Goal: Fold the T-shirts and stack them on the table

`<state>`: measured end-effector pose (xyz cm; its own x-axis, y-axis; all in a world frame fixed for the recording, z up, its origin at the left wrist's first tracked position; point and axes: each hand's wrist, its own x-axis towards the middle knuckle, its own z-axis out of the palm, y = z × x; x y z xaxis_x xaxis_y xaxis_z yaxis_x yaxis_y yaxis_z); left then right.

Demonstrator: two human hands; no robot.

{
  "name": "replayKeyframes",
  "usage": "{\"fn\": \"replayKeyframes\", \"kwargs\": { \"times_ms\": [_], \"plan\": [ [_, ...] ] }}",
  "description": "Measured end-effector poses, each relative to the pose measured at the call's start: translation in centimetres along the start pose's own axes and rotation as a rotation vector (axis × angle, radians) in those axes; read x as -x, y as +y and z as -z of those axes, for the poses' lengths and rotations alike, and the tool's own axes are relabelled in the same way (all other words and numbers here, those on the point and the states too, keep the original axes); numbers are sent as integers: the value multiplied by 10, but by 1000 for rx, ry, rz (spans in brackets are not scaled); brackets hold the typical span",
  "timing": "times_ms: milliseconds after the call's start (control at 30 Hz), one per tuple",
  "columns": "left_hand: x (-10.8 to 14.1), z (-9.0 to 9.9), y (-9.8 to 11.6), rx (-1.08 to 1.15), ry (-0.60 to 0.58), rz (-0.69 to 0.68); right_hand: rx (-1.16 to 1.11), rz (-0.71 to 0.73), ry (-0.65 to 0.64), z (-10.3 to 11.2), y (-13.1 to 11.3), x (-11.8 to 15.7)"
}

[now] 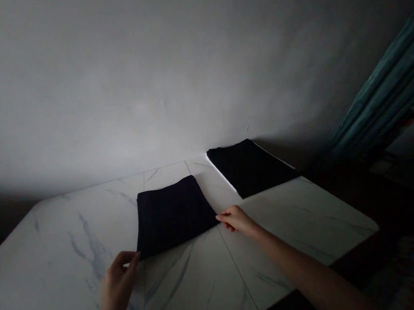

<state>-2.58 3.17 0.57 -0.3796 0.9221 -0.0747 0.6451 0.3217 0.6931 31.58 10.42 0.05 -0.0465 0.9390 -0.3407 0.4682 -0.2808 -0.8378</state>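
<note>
A dark folded cloth [172, 214], navy or black, lies flat on the marble-patterned table [76, 231]. At its near left corner my left hand [118, 276] pinches the fabric between thumb and fingers. My right hand [235, 218] is closed on the near right corner, the other fingers curled under. The near edge of the cloth runs straight between both hands. What kind of cloth or garment it is cannot be made out in the dim light.
A second dark folded cloth [252, 167] rests on the table at the back right, close to the grey wall [152, 81]. A teal curtain [383, 83] hangs at the right. The table's right corner [372, 227] ends beside a dark area.
</note>
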Motion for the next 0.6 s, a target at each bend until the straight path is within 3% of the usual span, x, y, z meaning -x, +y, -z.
{"fn": "replayKeyframes", "kwargs": {
  "times_ms": [100,200,333,433,533,600],
  "plan": [
    [-5,3,-13,-32,-59,-64,61,-5,-6,3,3,0],
    [-4,5,-12,-208,-46,-163,283,78,117,2,2,0],
    [-6,-7,11,-465,184,-539,611,508,299,-14,-8,0],
    [-11,-30,16,-558,208,-771,733,767,189,-30,-12,-3],
    [-18,-51,-1,-639,118,-837,815,764,2,-42,-10,-5],
    [-24,-60,-9,-671,80,-813,805,698,-26,-48,-12,-8]
  ]
}}
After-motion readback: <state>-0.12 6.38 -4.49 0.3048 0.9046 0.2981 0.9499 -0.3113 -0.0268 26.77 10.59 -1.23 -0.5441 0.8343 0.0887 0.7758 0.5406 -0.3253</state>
